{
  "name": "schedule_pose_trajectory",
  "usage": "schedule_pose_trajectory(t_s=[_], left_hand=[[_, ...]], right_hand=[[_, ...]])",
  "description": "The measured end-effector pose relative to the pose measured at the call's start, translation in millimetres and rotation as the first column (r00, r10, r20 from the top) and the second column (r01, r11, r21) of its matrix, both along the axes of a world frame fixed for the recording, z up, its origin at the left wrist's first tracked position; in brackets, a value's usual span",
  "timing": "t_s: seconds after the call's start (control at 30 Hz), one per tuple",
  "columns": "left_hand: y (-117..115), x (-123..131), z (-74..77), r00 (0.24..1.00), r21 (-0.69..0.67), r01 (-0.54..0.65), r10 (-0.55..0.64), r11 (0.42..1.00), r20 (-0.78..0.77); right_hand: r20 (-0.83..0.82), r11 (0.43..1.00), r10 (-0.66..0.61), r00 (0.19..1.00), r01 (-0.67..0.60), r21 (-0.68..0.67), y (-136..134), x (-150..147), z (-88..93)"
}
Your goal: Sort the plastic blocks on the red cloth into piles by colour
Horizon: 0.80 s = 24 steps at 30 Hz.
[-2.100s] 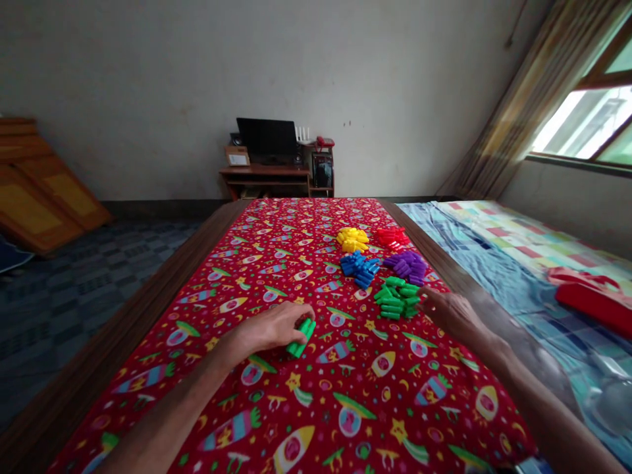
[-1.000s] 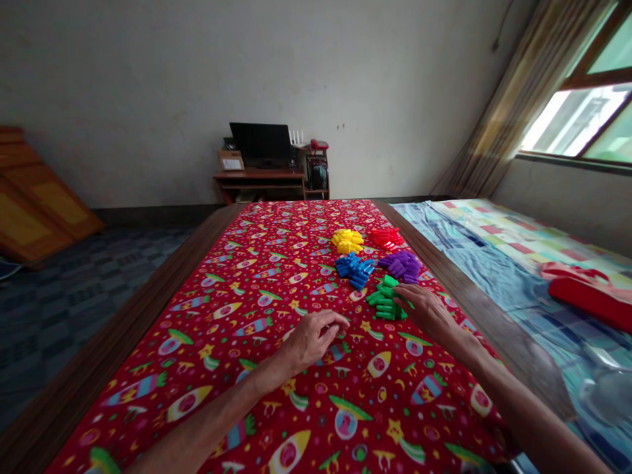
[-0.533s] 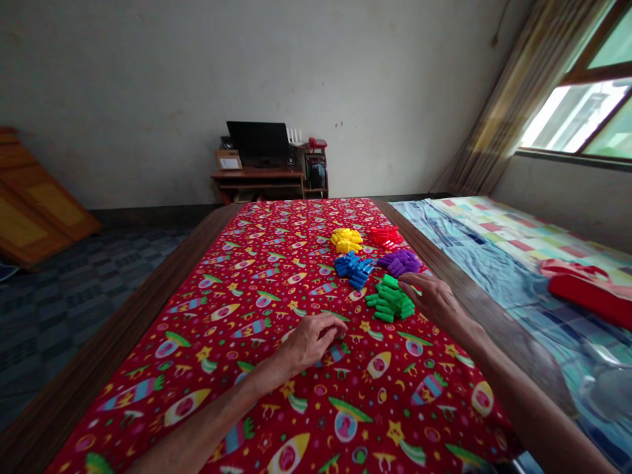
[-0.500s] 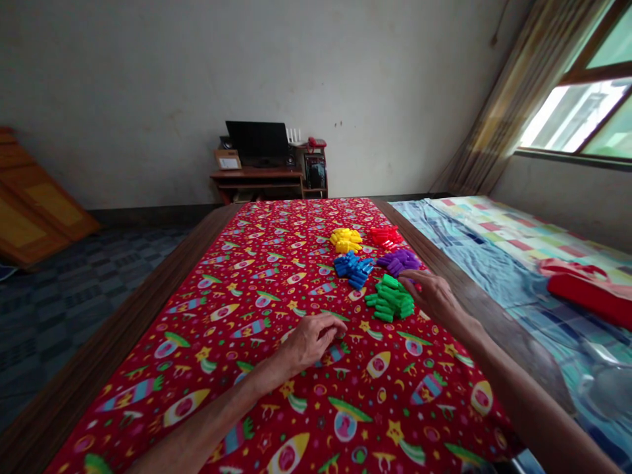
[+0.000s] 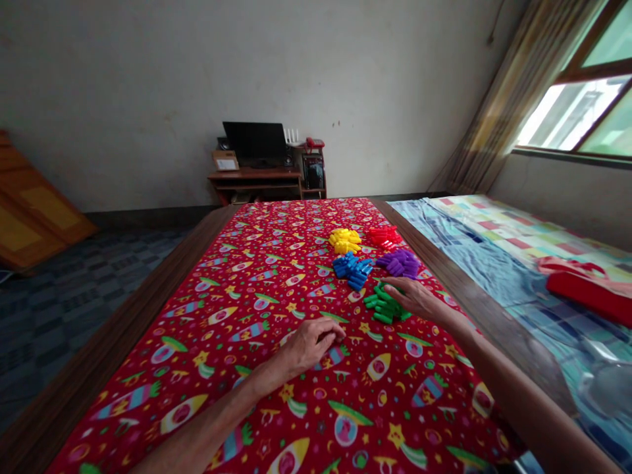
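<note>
Five heaps of small plastic pieces lie on a red rocket-print cloth (image 5: 257, 283): yellow (image 5: 345, 240), red (image 5: 384, 236), blue (image 5: 351, 269), purple (image 5: 399, 263) and green (image 5: 381, 305). My right hand (image 5: 417, 299) lies flat over the right side of the green heap, fingers stretched out. My left hand (image 5: 312, 342) rests on the cloth nearer me, left of the green heap, with its fingers curled under; nothing shows in it.
The cloth covers a long wooden table (image 5: 148, 289). A bed with a blue patterned sheet (image 5: 498, 257) and a red item (image 5: 587, 293) lies to the right. A desk with a monitor (image 5: 257, 168) stands at the far wall. Wooden panels (image 5: 34, 217) lean at left.
My left hand, which held a green piece two seconds ago, now rests curled with none visible. My right hand slid left over the green heap and flattened.
</note>
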<state>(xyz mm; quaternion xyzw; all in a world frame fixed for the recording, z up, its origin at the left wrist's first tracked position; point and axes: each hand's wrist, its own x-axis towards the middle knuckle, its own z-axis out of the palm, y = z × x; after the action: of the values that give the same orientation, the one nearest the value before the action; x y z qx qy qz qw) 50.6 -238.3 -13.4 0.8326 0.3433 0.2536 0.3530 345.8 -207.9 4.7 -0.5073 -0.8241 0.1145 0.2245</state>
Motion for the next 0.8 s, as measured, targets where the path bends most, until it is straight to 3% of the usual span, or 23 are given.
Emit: schedule_pose_trajectory(t_s=[0.6,0.8], left_hand=[[0,-1,-3.0,1.000,-0.013,0.009,-0.009,1.000,0.019],[-1,0,-0.2,1.000,-0.021,0.008,-0.007,1.000,0.018]], right_hand=[[0.044,0.989,-0.039,0.998,0.033,0.144,-8,2,-13.2],[0.126,0.987,0.051,0.991,-0.069,0.146,-6,0,-16.7]])
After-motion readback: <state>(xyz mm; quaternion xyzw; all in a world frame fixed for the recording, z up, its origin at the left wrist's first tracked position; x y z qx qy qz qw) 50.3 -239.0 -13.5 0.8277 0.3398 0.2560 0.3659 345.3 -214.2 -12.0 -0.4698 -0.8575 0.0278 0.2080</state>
